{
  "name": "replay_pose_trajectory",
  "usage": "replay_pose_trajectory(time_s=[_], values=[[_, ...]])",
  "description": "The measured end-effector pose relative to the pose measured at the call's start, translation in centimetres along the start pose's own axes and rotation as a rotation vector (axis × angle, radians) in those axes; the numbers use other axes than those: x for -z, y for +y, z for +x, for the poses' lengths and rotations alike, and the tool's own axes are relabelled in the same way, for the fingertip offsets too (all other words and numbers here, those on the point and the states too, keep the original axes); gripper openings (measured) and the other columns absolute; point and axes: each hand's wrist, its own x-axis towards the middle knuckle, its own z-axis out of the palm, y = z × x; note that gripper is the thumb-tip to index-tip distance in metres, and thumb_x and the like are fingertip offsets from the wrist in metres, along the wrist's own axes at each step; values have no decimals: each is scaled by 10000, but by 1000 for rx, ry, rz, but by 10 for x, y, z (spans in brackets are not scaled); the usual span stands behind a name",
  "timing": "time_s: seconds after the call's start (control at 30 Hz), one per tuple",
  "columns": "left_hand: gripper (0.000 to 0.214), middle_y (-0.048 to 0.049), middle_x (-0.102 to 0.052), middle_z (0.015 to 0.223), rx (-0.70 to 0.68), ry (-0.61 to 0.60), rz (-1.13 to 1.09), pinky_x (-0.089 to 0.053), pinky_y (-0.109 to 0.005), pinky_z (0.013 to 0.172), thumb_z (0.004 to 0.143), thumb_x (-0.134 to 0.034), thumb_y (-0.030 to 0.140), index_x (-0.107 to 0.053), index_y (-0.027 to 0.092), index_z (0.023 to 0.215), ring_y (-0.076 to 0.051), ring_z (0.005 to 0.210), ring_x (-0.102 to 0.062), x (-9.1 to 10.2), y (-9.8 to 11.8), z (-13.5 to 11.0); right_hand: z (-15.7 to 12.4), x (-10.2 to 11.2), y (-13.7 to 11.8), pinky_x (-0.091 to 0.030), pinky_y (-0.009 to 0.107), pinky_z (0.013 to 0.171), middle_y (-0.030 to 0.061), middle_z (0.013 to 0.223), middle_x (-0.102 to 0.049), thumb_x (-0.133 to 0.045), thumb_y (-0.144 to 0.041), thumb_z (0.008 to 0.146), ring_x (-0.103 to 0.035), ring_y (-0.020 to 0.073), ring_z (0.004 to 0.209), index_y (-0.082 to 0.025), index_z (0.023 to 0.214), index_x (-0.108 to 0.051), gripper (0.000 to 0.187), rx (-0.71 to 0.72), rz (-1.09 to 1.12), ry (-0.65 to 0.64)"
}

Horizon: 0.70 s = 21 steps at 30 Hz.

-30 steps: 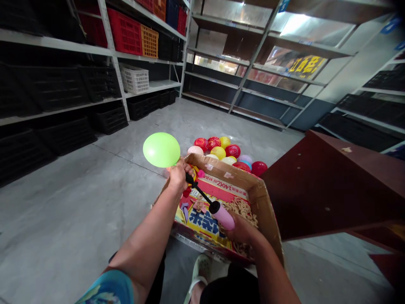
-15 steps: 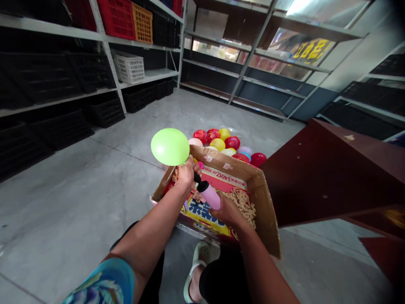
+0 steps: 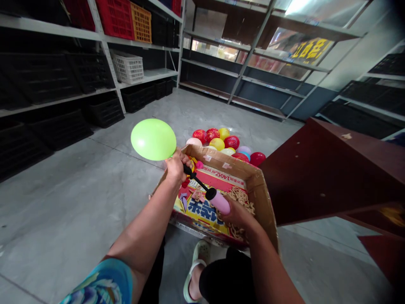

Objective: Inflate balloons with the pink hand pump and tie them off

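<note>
A light green, partly inflated balloon [image 3: 153, 139] stands out to the left of my left hand [image 3: 177, 165]. That hand is closed around the balloon's neck and the black nozzle end of a balloon pump. My right hand [image 3: 234, 209] grips the pink body of the balloon pump [image 3: 220, 202], whose thin black rod shows between the two hands. Below them is an open cardboard box [image 3: 264, 198]. Inside it lie a heap of beige rubber bands [image 3: 242, 200] and several flat, uninflated balloons [image 3: 183, 202]; my left hand hides part of the box's left side.
Several inflated balloons [image 3: 217, 144] in red, yellow, white and purple lie on the floor behind the box. A dark red wooden piece of furniture [image 3: 303, 177] stands close on the right. Shelves with black crates [image 3: 104, 114] line the left; metal racks [image 3: 209, 66] stand at the back.
The green balloon has grown larger and moved left with my left hand. My right hand has drawn away to the right, so the pump's rod is now pulled out.
</note>
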Motion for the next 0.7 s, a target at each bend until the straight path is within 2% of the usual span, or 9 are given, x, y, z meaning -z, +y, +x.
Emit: replay_pose_trajectory(time_s=[0.1,0.23,0.33,0.5,0.7], values=[[442,60,-265,423,1,-85,45,-282,-216,335,849,-525,354,-237,214,544,-72,329,-298,1,-12,-2,3,-3,-16,-424,248,646,53,899,-682,-668,-177,603,-608,181,759,-177,1002,-568,412,23,-19,22],[479,64,-265,421,26,-92,63,-284,-214,347,812,-598,414,-254,213,545,-69,334,-314,4,-31,-3,7,-7,-36,-396,237,610,54,896,-681,-676,-197,618,-598,170,727,-182,999,-549,402,39,-38,64],[486,62,-265,416,30,-97,60,-278,-216,348,822,-587,426,-255,211,539,-71,332,-305,5,-39,-5,9,-9,-44,-386,240,594,57,875,-678,-665,-214,632,-594,173,719,-178,994,-539,384,35,-41,106],[472,51,-270,412,-29,-125,80,-272,-213,351,866,-513,374,-249,201,515,-71,331,-309,4,-26,-4,6,-5,-31,-407,233,582,24,830,-668,-631,-186,631,-593,156,684,-185,982,-540,363,34,79,30],[452,62,-254,432,-98,-91,65,-293,-219,354,843,-520,361,-227,210,533,-74,336,-309,4,0,0,-2,8,0,-461,277,701,42,960,-688,-651,-175,599,-620,197,819,-180,1011,-584,417,15,99,-75]])
